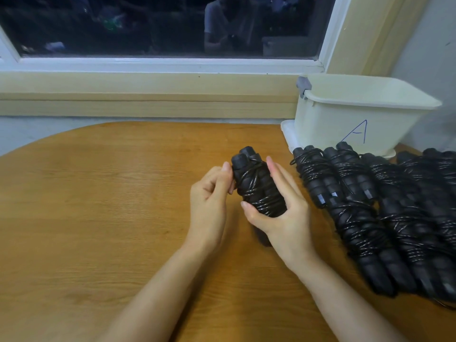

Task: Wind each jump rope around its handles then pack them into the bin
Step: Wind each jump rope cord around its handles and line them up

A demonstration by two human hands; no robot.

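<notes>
Wooden surface (98,218): orange-brown grain, rounded far edge. Dark window (148,25) along far side, white frame; dim reflection of person in glass. Pale yellow sill (148,95) beneath window. Grey wall (424,45) far right.

window (160,25): dark glass, white frame | wall (148,104): cream panelling below sill | table (98,218): rounded, wood-grain

We find the round brown wooden table (98,206) bare across its left and near side. On the right, a heap of wound black jump ropes (394,218) lies against the front of the open-topped cream plastic bin (345,119).
</notes>
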